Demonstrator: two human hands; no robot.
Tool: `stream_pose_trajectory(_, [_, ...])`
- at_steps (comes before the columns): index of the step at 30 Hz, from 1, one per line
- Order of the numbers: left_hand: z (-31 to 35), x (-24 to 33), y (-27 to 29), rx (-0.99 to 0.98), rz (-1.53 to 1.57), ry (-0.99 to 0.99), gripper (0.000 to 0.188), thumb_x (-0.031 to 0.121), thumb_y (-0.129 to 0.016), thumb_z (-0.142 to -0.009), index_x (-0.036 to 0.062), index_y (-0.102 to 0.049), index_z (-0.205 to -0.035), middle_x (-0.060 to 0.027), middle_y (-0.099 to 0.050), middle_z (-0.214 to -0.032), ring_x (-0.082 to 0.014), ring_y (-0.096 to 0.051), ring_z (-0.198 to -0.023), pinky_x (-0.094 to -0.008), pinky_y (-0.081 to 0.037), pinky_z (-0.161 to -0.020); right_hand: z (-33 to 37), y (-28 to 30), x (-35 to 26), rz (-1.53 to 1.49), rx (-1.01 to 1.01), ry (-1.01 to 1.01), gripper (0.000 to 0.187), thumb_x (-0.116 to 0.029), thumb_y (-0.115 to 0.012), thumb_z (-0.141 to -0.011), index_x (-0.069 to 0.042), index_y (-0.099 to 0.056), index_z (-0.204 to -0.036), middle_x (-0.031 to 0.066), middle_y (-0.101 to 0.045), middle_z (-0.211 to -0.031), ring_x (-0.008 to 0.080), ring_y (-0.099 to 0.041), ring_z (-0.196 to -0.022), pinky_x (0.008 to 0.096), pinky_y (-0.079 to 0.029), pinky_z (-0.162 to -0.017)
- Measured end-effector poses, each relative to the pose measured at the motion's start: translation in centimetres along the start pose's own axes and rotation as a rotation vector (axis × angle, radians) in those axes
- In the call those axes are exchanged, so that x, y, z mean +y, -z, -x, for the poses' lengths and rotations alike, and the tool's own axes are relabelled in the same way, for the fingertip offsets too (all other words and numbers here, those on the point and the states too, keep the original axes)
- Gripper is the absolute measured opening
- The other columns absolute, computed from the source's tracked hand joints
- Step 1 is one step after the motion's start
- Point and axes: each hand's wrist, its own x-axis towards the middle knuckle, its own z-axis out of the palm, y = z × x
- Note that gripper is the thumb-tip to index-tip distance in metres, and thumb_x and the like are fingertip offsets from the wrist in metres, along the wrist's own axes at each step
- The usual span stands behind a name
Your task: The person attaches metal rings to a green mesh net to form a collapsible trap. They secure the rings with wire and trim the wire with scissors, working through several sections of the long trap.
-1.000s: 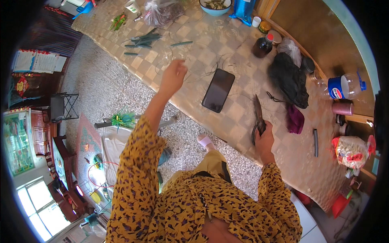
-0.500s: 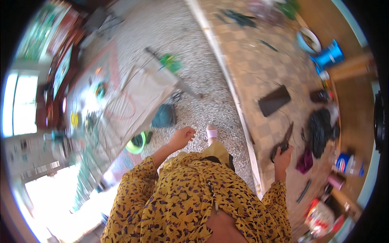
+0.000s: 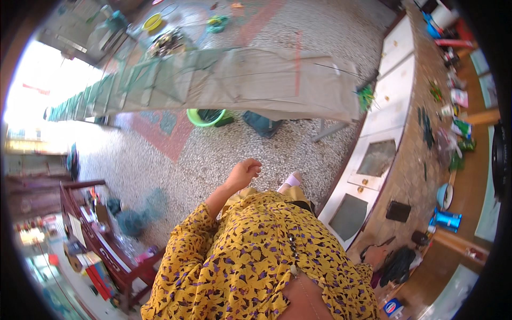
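Out over the speckled floor in front of me is my left hand, its fingers loosely curled in with nothing seen in them. At the counter's near end, partly behind my sleeve, my right hand is closed round dark-handled scissors. Their handles are mostly hidden by the fingers. A black plastic bag lies just right of that hand. Farther along the counter top rests a flat dark rectangular piece.
A long table under pale cloth and green netting stretches across ahead. Beneath it sit a green basin and a dark blue bag. White cabinets run under the counter on the right. A dark red wooden frame stands at left.
My view has swung to the left, so the long table now lies across ahead and the wooden frame shows. The scissors stay in my right hand, which now sits lower beside my body.
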Motion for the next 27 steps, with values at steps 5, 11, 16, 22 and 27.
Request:
stream_pose_trajectory(5, [3.8,-6.1,5.4,0.235,0.279,0.078,0.018,0.008,-0.045,-0.089,-0.0024,-0.055,-0.101,-0.0076,-0.060,-0.088,-0.0128,-0.058,-0.079,-0.0254,-0.050,-0.070,-2.2,3.3,-14.6,-0.306,-0.141,0.280,0.043,-0.016,-0.059,-0.076,0.003,-0.045,-0.113,0.0233,-0.047,-0.110,0.0370,-0.045,-0.103,0.0396,-0.037,-0.089])
stream_pose_trajectory(11, [9.3,-7.7,11.2,0.403,0.396,0.121,0.018,0.009,-0.046,-0.089,-0.0013,-0.056,-0.101,-0.0063,-0.060,-0.086,-0.0117,-0.059,-0.076,-0.0243,-0.049,-0.068,4.4,3.2,-29.1,-0.540,-0.464,0.615,0.040,-0.016,-0.062,-0.075,-0.002,-0.047,-0.109,0.0183,-0.045,-0.106,0.0302,-0.053,-0.088,0.0391,-0.042,-0.080])
stream_pose_trajectory(16, [14.5,-5.7,15.0,0.615,0.468,0.193,0.020,0.010,-0.046,-0.090,-0.0013,-0.056,-0.103,-0.0070,-0.061,-0.087,-0.0126,-0.059,-0.076,-0.0251,-0.049,-0.070,8.0,0.6,-37.0,-0.330,-0.569,1.034,0.037,-0.019,-0.062,-0.075,-0.003,-0.050,-0.105,0.0187,-0.050,-0.105,0.0314,-0.052,-0.092,0.0382,-0.043,-0.080])
stream_pose_trajectory(22, [13.7,-2.3,15.9,0.667,0.586,0.119,0.021,0.010,-0.048,-0.089,-0.0029,-0.055,-0.104,-0.0084,-0.060,-0.089,-0.0135,-0.059,-0.081,-0.0251,-0.050,-0.074,12.4,8.5,-51.9,-0.446,-0.810,1.261,0.034,-0.020,-0.059,-0.076,-0.002,-0.052,-0.105,0.0155,-0.057,-0.094,0.0284,-0.057,-0.087,0.0357,-0.045,-0.077])
stream_pose_trajectory(27, [10.2,1.2,18.6,0.581,0.579,0.067,0.022,0.010,-0.046,-0.090,-0.0015,-0.055,-0.106,-0.0077,-0.061,-0.091,-0.0125,-0.058,-0.083,-0.0255,-0.049,-0.076,17.8,14.1,-61.8,-0.546,-0.978,1.452,0.031,-0.019,-0.058,-0.078,-0.004,-0.052,-0.105,0.0130,-0.059,-0.091,0.0247,-0.059,-0.080,0.0328,-0.047,-0.072])
